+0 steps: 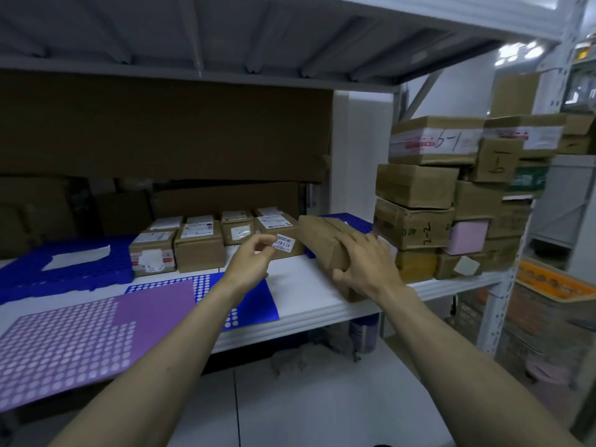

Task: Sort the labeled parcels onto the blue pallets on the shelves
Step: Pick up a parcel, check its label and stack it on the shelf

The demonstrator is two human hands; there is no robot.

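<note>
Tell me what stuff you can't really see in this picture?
Head view:
- Small label pinched by the left hand: print too blurred to read fully.
- Brown parcel under the right hand: near end hidden by fingers.
- Labels on the boxes by the blue pallet: too small.
- Shelf back: dark, blocked by cardboard.

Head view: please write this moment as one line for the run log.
right hand: grips brown parcel above shelf | left hand: pinches small label | blue pallet: labeled boxes at right

Matt cardboard parcel (paper label)
</note>
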